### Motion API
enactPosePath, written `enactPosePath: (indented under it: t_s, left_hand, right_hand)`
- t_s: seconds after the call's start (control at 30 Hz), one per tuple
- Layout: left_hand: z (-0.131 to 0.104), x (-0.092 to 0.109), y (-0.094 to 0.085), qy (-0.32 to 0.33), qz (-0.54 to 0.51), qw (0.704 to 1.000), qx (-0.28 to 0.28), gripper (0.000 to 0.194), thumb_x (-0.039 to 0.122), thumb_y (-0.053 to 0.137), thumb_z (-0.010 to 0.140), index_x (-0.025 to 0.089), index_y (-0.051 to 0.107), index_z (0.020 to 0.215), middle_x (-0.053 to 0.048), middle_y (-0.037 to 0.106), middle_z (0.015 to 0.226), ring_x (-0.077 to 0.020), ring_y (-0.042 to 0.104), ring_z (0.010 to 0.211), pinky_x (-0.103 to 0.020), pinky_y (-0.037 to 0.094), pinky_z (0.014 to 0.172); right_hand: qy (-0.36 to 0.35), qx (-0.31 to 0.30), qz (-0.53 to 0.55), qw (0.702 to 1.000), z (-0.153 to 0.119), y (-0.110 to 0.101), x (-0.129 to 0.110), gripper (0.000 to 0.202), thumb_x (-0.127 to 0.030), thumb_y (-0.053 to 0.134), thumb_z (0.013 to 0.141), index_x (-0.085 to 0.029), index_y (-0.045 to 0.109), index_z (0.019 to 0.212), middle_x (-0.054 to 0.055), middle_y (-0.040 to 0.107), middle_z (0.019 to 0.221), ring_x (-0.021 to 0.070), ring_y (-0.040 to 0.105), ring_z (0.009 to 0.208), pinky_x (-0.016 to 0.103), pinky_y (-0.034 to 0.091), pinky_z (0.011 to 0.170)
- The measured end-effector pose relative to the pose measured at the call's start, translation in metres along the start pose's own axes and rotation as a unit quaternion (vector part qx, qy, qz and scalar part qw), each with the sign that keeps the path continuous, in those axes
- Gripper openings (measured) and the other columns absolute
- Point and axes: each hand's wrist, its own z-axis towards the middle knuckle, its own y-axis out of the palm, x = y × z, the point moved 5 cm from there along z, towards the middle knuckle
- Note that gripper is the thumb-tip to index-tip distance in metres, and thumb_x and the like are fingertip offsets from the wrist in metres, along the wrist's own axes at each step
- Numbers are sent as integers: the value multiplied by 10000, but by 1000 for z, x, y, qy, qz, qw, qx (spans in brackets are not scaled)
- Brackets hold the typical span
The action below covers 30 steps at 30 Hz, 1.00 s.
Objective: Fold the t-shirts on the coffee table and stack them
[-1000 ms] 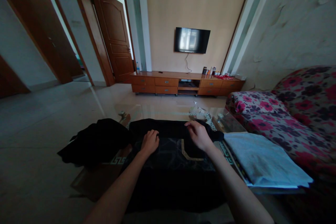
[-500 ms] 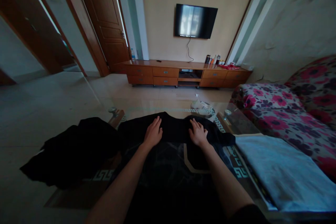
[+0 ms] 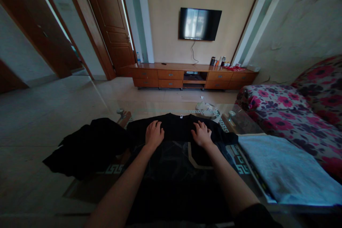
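A black T-shirt (image 3: 176, 128) lies spread on the glass coffee table, its neckline at the far side with a small white label (image 3: 181, 116) showing. A dark patterned panel and a light-edged pocket shape (image 3: 191, 158) are on its front. My left hand (image 3: 154, 134) rests on the shirt's upper left part, open, with its fingers a little bent. On the upper right part lies my right hand (image 3: 201, 134), also open, fingers apart and slightly curled. Both palms face down on the cloth. A heap of black cloth (image 3: 91, 146) lies left of the shirt.
The glass table (image 3: 125, 176) has a key-pattern border. Folded light-blue cloth (image 3: 288, 167) lies at its right. A crumpled plastic bag (image 3: 205, 107) shows near the far edge. Beyond are a low wooden cabinet (image 3: 169, 74), a wall television (image 3: 200, 24) and a flowered sofa (image 3: 283, 114).
The shirt's neckline now lies flatter with its white label visible. My fingers are more bent than before, and both hands stay on the shirt. The view has shifted slightly.
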Motion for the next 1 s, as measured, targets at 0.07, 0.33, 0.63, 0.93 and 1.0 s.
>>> enactPosePath:
  t_s: [0.07,0.33,0.63,0.93,1.0]
  left_hand:
    - [-12,-5,-20,-26,11,1000,4,390,260,500,933,183,583,1306,-158,568,1322,-318,513,1247,-468,396,1074]
    - [-77,-45,-79,-127,70,989,22,261,259,477,929,186,618,1135,-137,605,1144,-289,570,1083,-405,471,898]
    - [-156,-22,-62,69,-7,985,-157,520,433,377,1024,291,424,1521,-79,360,1618,-281,295,1500,-452,258,1197]
    - [-157,-24,-76,-23,-12,994,-102,357,354,498,953,264,652,1263,-112,558,1352,-274,511,1257,-422,407,1050]
    - [-146,-41,-90,-114,10,993,-35,300,325,529,919,249,699,1154,-125,553,1256,-287,529,1172,-426,433,997]
  right_hand:
    - [-12,-10,2,1000,-15,-6,-6,544,-434,443,990,-251,446,1502,116,276,1639,314,171,1512,561,221,1156]
    - [-34,-39,6,999,-98,-17,-28,515,-460,422,994,-250,495,1459,135,340,1601,335,246,1474,595,271,1110]
    - [3,-66,-77,995,-183,16,-2,664,-632,246,1007,-377,192,1617,43,69,1708,341,-18,1552,671,6,1157]
    - [-12,-96,-72,993,-208,18,29,683,-664,174,998,-388,131,1621,8,14,1709,318,-45,1557,662,1,1172]
    - [-11,-104,-68,992,-206,17,27,688,-665,179,996,-382,138,1622,15,11,1709,327,-42,1556,671,5,1168]
